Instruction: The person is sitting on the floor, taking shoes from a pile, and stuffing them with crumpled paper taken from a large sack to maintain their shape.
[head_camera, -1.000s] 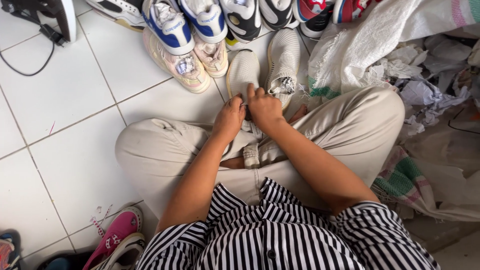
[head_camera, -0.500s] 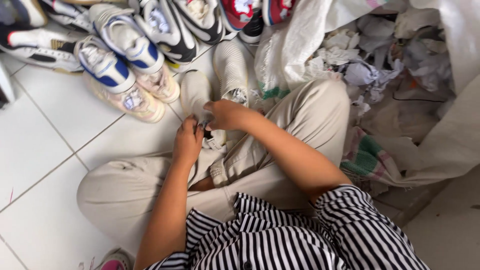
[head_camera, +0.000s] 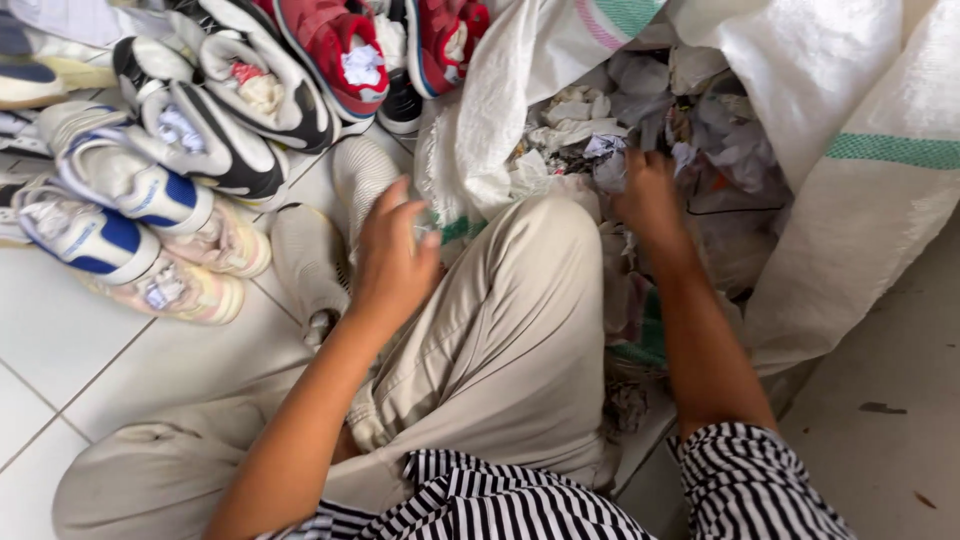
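Fingers (head_camera: 645, 165) of the right hand (head_camera: 650, 200) are dug into a heap of crumpled paper (head_camera: 590, 130) inside the open white sack (head_camera: 850, 110); the tips are buried, so whether they are closed on a piece cannot be told. The right forearm runs straight from the striped sleeve up to the sack mouth, wrist level with the raised knee (head_camera: 530, 270).

Fingers (head_camera: 400, 215) of the left hand (head_camera: 390, 265) are apart and loosely curled, holding nothing. The hand hovers palm down, with the forearm slanting up from the lower left. Just beyond these fingertips lies the folded edge of the sack; just left of them lie two pale beige shoes (head_camera: 330, 230), soles up, on the tiled floor (head_camera: 60, 340), not touched.

Further left of the left fingers, sneakers with blue patches (head_camera: 110, 215) are stacked close against the beige pair. Black-and-white sneakers (head_camera: 230, 110) and red shoes (head_camera: 340, 50) crowd the far side. Open floor shows only below and left of the left hand. The right fingers are hemmed in by the sack wall on the right and the knee on the left.
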